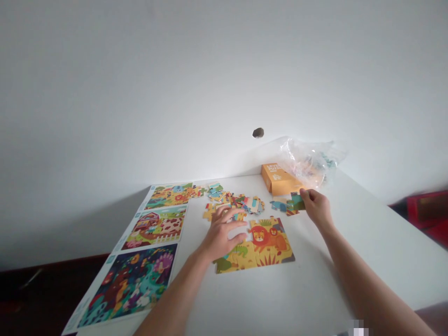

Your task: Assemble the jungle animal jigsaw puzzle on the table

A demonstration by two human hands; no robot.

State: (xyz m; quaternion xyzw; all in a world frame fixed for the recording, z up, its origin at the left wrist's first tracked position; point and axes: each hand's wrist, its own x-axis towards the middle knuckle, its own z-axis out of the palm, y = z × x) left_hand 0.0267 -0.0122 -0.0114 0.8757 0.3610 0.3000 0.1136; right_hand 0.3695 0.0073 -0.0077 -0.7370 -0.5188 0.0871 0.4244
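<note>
My right hand point(318, 207) pinches a green and blue puzzle piece point(297, 201) between thumb and fingers, in front of the orange box. Just left of it lies a blue puzzle piece point(279, 206). My left hand point(222, 233) is open, fingers spread over the left part of a partly joined puzzle point(272, 242) with two lions on yellow ground. Its fingertips are near loose yellow pieces, and whether they touch them I cannot tell. Behind that hand lies a heap of loose puzzle pieces point(254, 204), several of them overlapping.
Three picture sheets line the white table's left side: a savanna scene point(164, 197), a farm scene point(157, 226) and a dark night scene point(133, 284). At the back stand an orange puzzle box point(280, 181) and a crumpled clear plastic bag point(310, 161), against the white wall point(175, 93).
</note>
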